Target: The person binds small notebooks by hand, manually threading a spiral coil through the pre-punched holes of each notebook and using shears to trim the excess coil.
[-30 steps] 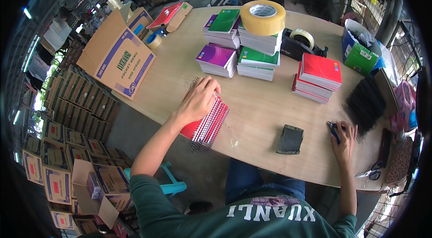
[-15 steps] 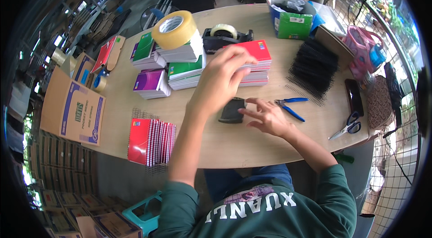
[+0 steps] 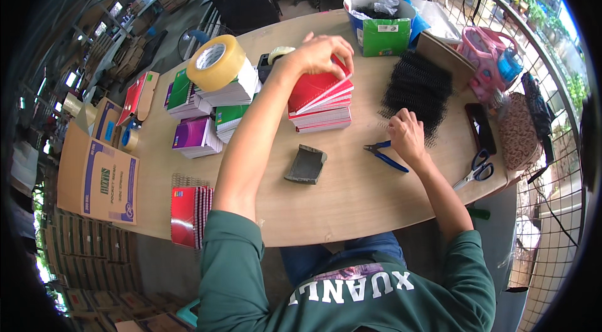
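My left hand [image 3: 323, 59] reaches over a stack of red notebooks [image 3: 323, 120]. Its thumb and fingers grip the far right corner of the top red notebook [image 3: 313, 88], which tilts up off the stack. At the near edge of a pile of black spiral binding coils [image 3: 417, 84], my right hand [image 3: 409, 136] has its fingers closed on a coil end, mostly hidden by the fingers. Blue-handled cutting pliers [image 3: 387, 157] lie just below that hand. Between my arms, a curved dark grey block [image 3: 306, 164] rests on the table [image 3: 338, 206].
White-paged notebooks with green and purple covers [image 3: 193, 134] are stacked at left, under a wide tape roll [image 3: 216, 62]. Coil-bound red notebooks [image 3: 185, 216] lie near the front left, beside an open carton [image 3: 100, 181]. Scissors [image 3: 480, 169], a phone [image 3: 480, 128] and a pouch [image 3: 520, 131] are at right.
My left hand has closed on the top red notebook and raised its corner. My right hand has left the grey block and moved right and away to the coils. The view has shifted.
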The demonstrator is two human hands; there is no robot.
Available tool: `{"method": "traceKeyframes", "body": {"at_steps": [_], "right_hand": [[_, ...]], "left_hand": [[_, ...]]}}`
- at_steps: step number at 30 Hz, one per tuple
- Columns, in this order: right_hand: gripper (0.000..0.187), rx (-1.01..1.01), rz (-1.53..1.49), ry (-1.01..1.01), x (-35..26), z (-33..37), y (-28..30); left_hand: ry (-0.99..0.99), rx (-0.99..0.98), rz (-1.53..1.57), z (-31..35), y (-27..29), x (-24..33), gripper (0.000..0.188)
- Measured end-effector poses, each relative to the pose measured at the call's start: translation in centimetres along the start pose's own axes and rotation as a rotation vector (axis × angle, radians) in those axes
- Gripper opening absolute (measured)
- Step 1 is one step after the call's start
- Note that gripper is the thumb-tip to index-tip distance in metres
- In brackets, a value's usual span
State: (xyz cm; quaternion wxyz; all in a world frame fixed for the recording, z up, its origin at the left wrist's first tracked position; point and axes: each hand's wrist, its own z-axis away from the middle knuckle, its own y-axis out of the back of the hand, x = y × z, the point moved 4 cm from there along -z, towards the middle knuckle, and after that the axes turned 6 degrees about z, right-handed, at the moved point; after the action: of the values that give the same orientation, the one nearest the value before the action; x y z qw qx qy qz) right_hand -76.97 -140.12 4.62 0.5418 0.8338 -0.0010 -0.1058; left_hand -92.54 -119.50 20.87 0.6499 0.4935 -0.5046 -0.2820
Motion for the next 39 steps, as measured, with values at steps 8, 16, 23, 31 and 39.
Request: {"method": "traceKeyframes", "body": {"at_steps": [8, 16, 23, 31, 39], "right_hand": [[0.026, 0.164, -0.334, 0.212, -1.1, 0.4, 7.3], [0.02, -0.276, -0.868, 0.19, -9.6, 5.3, 5.6], [0.015, -0.324, -0.856, 0.348, -12.3, 5.6, 4.5], [0.012, -0.413, -0.935, 0.501, -12.9, 5.6, 5.1], [0.022, -0.374, -0.746, 0.457, -13.4, 5.9, 5.4]], "left_hand": [[0.048, 0.798, 0.389, 17.1, 2.4, 10.4, 0.017], [0.433, 1.254, 0.481, 31.6, -21.9, 9.8, 0.032], [0.446, 1.26, 0.524, 30.1, -23.7, 10.5, 0.026], [0.455, 1.327, 0.51, 29.6, -24.0, 9.9, 0.027], [0.443, 1.34, 0.472, 29.3, -23.9, 9.8, 0.026]]}}
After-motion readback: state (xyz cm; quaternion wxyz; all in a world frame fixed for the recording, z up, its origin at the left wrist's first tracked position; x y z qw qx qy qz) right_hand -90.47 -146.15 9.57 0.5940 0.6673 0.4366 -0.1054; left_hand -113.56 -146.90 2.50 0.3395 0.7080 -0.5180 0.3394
